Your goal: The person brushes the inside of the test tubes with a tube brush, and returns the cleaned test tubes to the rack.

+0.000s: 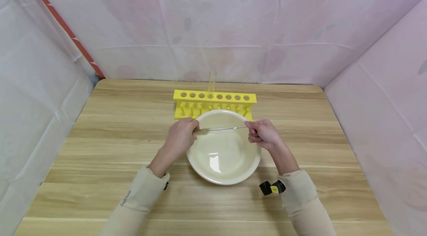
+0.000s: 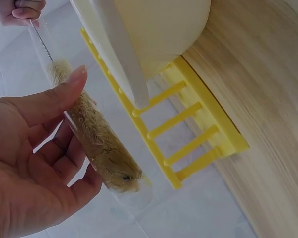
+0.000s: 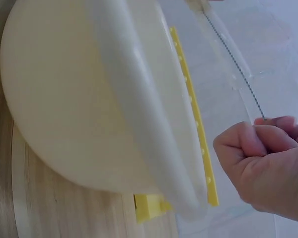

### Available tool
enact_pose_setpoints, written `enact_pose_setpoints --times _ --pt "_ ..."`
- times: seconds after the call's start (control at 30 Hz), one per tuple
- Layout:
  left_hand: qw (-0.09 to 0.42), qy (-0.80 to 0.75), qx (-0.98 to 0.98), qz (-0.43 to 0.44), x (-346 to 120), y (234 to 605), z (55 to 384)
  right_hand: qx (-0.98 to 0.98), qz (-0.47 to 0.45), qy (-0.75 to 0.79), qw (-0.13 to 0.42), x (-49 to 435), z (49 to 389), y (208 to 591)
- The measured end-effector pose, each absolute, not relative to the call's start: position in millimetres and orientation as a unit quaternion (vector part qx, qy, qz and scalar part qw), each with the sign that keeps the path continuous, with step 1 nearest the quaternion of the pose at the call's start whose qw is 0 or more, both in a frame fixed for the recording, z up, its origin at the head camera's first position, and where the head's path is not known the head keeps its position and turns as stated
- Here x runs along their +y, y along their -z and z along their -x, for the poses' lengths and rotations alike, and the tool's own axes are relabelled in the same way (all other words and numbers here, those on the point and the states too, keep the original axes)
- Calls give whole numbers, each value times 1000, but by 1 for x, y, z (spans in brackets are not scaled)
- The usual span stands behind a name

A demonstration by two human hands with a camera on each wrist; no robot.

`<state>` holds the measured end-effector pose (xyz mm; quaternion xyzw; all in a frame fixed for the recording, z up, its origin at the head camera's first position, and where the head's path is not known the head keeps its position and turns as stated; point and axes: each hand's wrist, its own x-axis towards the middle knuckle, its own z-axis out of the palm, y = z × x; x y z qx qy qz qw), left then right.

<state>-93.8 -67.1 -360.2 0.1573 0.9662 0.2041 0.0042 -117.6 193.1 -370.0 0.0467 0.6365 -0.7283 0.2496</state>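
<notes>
My left hand (image 1: pixel 180 134) holds a clear test tube (image 2: pixel 147 191) between thumb and fingers, tilted above the basin. Inside that tube lies the tan bristle head of a test tube brush (image 2: pixel 99 130), its tip near the rounded end. A thin twisted wire handle (image 3: pixel 234 58) runs out of the tube's mouth to my right hand (image 1: pixel 265 134), which pinches it with fingers curled. Beneath both hands stands a round cream basin (image 1: pixel 220 182), with a bright reflection inside; whether it holds water I cannot tell for certain.
Behind the basin, a yellow test tube rack (image 1: pixel 215 100) has its lower front partly hidden by the rim. Another clear test tube (image 1: pixel 212 80) stands upright in it. The wooden table (image 1: pixel 116 147) is bordered by patterned cloth walls (image 1: pixel 217 17) at the back and sides.
</notes>
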Motion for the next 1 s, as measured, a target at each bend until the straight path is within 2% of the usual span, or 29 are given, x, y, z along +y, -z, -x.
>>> enact_pose_setpoints --times 0.3,0.43,0.6,0.77,1.0 --pt "22 -215 964 -157 -71 357 93 761 -1 632 148 194 115 374" --pt "42 -222 962 -155 -73 355 93 787 11 603 126 195 114 375" --pt "28 -231 961 -150 -82 361 93 741 -4 657 142 203 117 375" --pt "-3 -229 964 -134 -94 368 92 685 -36 705 180 213 118 373" --pt "-20 -220 965 -138 -93 369 91 651 -59 721 231 217 120 373"
